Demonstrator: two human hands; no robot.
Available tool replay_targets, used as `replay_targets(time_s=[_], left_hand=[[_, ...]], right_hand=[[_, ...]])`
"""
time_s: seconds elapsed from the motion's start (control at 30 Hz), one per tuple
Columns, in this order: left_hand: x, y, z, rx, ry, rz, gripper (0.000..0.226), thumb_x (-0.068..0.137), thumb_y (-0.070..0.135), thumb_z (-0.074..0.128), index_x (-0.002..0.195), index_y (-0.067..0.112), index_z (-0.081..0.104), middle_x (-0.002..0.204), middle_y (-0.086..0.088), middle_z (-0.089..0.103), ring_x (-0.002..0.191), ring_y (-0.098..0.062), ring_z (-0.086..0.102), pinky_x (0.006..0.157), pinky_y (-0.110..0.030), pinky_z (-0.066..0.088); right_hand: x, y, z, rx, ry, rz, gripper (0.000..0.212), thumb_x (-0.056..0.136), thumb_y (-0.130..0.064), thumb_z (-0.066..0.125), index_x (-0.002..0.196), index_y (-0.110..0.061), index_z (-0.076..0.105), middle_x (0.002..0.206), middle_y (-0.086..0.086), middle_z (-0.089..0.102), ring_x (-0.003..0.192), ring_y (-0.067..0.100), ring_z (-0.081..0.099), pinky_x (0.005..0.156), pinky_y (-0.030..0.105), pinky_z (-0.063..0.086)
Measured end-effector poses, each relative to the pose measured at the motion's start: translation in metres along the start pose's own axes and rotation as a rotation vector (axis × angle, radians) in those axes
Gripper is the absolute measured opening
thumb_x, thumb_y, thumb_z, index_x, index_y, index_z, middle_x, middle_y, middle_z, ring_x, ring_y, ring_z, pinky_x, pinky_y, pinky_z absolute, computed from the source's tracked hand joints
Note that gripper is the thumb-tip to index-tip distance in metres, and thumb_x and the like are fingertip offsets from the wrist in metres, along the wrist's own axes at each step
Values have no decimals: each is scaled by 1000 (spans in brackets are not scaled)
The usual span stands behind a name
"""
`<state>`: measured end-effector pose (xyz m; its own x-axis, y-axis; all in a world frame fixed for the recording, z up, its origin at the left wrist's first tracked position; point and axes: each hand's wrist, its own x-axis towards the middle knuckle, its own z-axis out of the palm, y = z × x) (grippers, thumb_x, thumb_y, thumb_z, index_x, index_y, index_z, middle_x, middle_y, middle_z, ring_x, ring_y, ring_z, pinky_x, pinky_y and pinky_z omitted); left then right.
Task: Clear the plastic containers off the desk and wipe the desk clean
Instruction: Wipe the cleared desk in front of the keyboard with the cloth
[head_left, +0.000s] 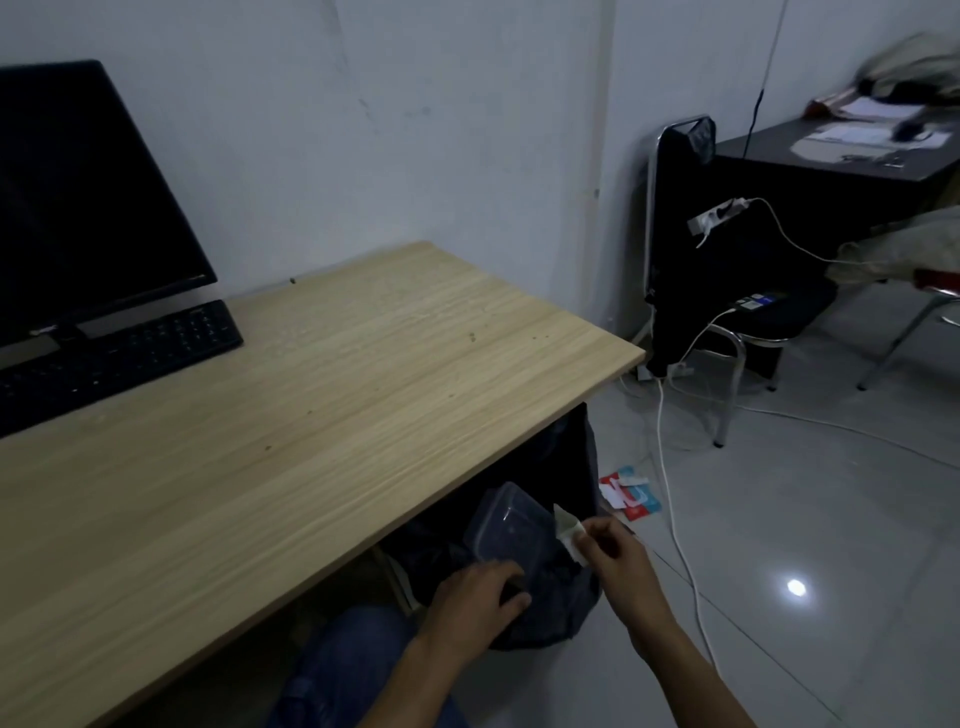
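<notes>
A clear plastic container is held below the desk's front edge, over a dark bag on the floor. My left hand grips the container's near end. Just to its right, my right hand pinches a small white piece of paper or tissue. The light wooden desk shows several small dark specks and crumbs on its top.
A black monitor and black keyboard stand at the desk's left. A black chair with a power strip and white cables is at the right. Red-and-white litter lies on the tiled floor. A dark table stands behind the chair.
</notes>
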<state>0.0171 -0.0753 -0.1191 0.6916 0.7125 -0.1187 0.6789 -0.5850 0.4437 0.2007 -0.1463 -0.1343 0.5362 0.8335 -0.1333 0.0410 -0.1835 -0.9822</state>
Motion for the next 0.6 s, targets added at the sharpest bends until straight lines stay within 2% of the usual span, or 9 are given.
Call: replay_targets(time_s=[0.13, 0.3, 0.37, 0.47, 0.5, 0.6], left_hand=[[1, 3, 11, 62, -29, -33, 34, 92, 43, 54, 121, 26, 57, 125, 7, 61, 115, -15, 56, 86, -27, 45], [1, -5, 15, 142, -44, -60, 29, 91, 39, 59, 114, 22, 62, 121, 3, 61, 111, -17, 55, 82, -28, 43], [0, -8, 17, 153, -46, -61, 25, 91, 38, 59, 107, 21, 65, 118, 1, 60, 110, -17, 54, 82, -28, 42], [-2, -10, 21, 128, -15, -55, 21, 91, 35, 59, 99, 19, 68, 112, 2, 60, 106, -15, 54, 77, -28, 40], [-2, -10, 21, 117, 0, -51, 20, 91, 35, 59, 97, 18, 68, 111, 3, 60, 105, -15, 54, 76, -27, 40], [-2, -7, 23, 91, 35, -23, 19, 92, 34, 59, 95, 18, 68, 108, 4, 60, 104, -13, 53, 75, -26, 40]], right_hand=[[1, 2, 5, -26, -16, 4, 4, 92, -15, 62, 90, -12, 64, 84, 4, 67, 77, 13, 60, 59, 14, 45], [3, 2, 14, -44, -8, 15, 3, 91, -12, 62, 91, -9, 63, 82, 6, 66, 72, 10, 60, 57, 10, 45], [6, 4, 18, -66, -8, 37, 2, 91, -13, 62, 90, -13, 63, 82, 3, 67, 76, 12, 62, 62, 15, 49], [13, 8, 25, -124, -4, 67, 6, 90, -15, 63, 88, -19, 61, 85, 2, 67, 83, 19, 65, 74, 33, 53], [15, 8, 27, -150, -1, 71, 6, 91, -15, 63, 88, -20, 60, 84, 1, 67, 83, 18, 64, 74, 34, 53], [21, 9, 34, -217, 19, 64, 8, 91, -14, 61, 89, -21, 58, 81, -6, 63, 77, 10, 60, 69, 26, 49]])
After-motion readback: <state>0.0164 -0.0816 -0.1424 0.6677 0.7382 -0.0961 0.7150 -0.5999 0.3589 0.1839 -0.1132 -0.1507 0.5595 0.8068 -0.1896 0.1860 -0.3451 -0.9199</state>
